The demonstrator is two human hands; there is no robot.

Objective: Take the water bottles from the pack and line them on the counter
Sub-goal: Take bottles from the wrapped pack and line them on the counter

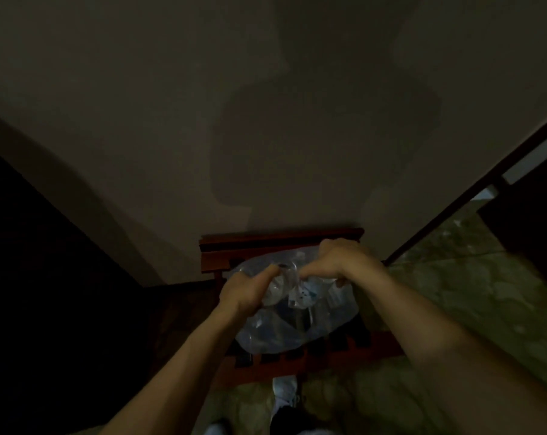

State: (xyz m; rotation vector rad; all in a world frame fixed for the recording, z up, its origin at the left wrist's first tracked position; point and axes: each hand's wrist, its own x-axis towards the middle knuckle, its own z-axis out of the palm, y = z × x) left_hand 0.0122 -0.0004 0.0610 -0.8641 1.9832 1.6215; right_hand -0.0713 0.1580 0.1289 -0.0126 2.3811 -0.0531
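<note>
- Though the light is dim and the picture soft, we can make out the pack (297, 321) as a bundle of water bottles wrapped in clear, bluish plastic film that catches pale highlights.
- Through the film we see rounded bottle shapes and a few small blue-and-white patches, perhaps labels; we cannot count the bottles.
- The film looks crumpled and bunched at the top of the pack, where both hands meet.
- The pack sits on a reddish-brown slatted wooden rack (281, 243), whose far rail stands against a plain wall (172, 105) and whose near rail shows slats below the pack.
- Our left hand (247, 290) has its fingers curled into the film at the pack's upper left, thumb stretched along the top, pinching the plastic.
- Our right hand (338, 262) is curled over the upper right of the pack, fingers bent down and gripping the gathered film.
- The two hands lie close to each other, with only a bit of bunched film between them.
- Beneath and to the right of the rack lies a mottled greenish floor (454, 293).
- A light-coloured shoe (284, 390) shows just below the rack's near rail.
- A broad shadow (322, 142) falls on the wall above the rack.
</note>
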